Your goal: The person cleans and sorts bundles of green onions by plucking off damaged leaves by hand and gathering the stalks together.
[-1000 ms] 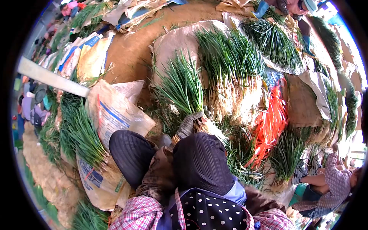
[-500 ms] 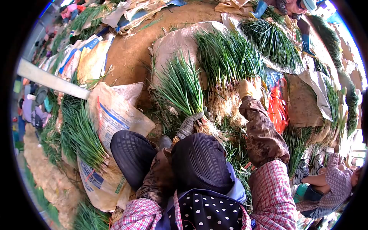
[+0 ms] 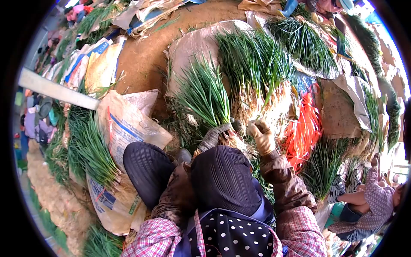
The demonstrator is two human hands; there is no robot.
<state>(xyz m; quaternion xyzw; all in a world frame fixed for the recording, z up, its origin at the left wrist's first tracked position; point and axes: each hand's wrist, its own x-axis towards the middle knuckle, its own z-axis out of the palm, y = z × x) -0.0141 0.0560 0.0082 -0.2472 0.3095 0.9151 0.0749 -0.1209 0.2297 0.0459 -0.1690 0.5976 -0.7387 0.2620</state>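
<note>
1. Head view: brown ground (image 3: 143, 53) stretches across the upper middle, with a pale sack (image 3: 195, 45) spread flat on it.
2. A wide row of green onions (image 3: 252, 60) lies to the right on the pale sack, its leaves pointing away from the wearer and its stringy roots towards the wearer.
3. At the left, a printed sack (image 3: 126, 124) with blue stripes lies creased, and a loose pile of onions (image 3: 96, 154) rests partly on it.
4. The wearer's knees, in dark striped trousers (image 3: 222, 182), rise in the lower middle, above a black apron (image 3: 231, 237) with white dots.
5. At the lower right, another person (image 3: 374, 205) in a patterned top sits with bent knees.
6. The bunch of green onions (image 3: 205, 96) is just beyond the right knee, tilted with its leaves up and to the left. Its stems are in the left hand (image 3: 212, 138), in a grey glove, the fingers closed around them just above the roots.
7. Red plastic strips (image 3: 303, 128) lie in a tangle to the right of the wide row.
8. The right hand (image 3: 263, 136), in a pale yellow glove, is just right of the left hand, near the row's roots. Its fingers are bent; whether they grasp anything, I cannot tell.
</note>
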